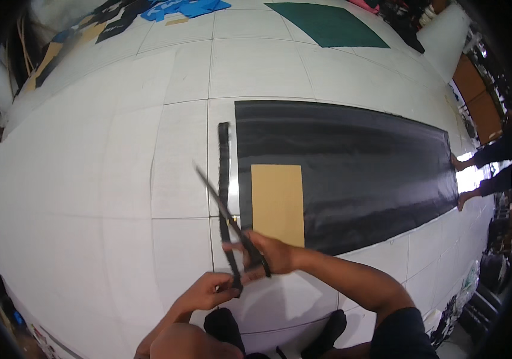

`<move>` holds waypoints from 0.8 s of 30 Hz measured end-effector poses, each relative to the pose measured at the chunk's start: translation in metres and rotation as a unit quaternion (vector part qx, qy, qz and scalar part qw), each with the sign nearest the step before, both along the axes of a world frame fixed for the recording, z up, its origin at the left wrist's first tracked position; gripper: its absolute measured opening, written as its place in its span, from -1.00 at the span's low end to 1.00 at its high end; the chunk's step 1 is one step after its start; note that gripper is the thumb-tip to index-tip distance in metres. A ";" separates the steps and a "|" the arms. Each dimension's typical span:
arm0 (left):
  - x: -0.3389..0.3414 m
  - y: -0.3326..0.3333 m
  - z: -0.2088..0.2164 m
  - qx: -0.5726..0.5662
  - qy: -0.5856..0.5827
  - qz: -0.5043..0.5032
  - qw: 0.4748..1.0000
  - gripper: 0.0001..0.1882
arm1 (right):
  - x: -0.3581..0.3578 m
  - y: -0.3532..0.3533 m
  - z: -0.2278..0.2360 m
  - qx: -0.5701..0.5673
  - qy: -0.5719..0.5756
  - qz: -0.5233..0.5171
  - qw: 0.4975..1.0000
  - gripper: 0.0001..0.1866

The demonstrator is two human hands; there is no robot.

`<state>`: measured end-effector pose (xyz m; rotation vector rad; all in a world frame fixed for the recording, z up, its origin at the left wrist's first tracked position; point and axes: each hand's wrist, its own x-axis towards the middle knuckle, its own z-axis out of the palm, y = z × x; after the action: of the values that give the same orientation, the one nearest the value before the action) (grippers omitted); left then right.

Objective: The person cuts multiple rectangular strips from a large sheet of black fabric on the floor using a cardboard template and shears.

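Note:
My right hand point(275, 253) grips a large pair of scissors point(213, 190) by the dark handles, the long blades pointing up and to the left. The blades lie close together and cross over a narrow black strip point(224, 152) with ragged edges. Down at the strip's near end, my left hand point(213, 289) pinches it between thumb and fingers. Right of the strip, a large black sheet point(363, 170) is spread on the tiled floor. On its near left corner rests a tan rectangular card point(277, 194), its lower edge partly behind my right hand and forearm.
Another person's bare feet point(463, 198) stand at the sheet's right end. A dark green sheet point(330, 25) and crumpled blue material point(184, 8) lie at the far side. Dark and tan pieces point(118, 23) sit at far left. My own dark-covered feet point(327, 336) are below.

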<state>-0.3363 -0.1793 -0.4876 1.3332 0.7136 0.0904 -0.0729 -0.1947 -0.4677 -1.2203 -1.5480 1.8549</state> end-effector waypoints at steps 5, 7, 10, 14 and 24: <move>0.066 0.006 0.052 0.046 -0.055 -0.172 0.983 -0.77 | 0.026 -0.101 0.043 -0.078 0.009 -0.109 0.991 -0.24; 0.088 -0.017 0.058 0.018 -0.042 -0.164 0.985 -0.80 | 0.063 -0.148 0.056 -0.148 -0.089 -0.116 0.978 -0.28; 0.104 -0.033 0.056 -0.040 -0.041 -0.261 0.964 -0.75 | 0.136 -0.258 0.050 -0.146 -0.201 -0.222 0.943 -0.44; 0.083 -0.034 -0.029 0.099 0.056 -0.078 0.990 -0.79 | 0.243 -0.512 0.035 -0.168 -0.376 -0.477 0.777 -0.66; 0.048 -0.054 -0.062 0.509 0.184 0.063 0.839 -0.55 | 0.256 -0.835 0.106 -0.416 -0.766 -0.390 0.296 -0.45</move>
<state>-0.2888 -0.2332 -0.5492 2.3653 1.1558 0.3661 0.1832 -1.0293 -0.3618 -3.6929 0.4632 0.0358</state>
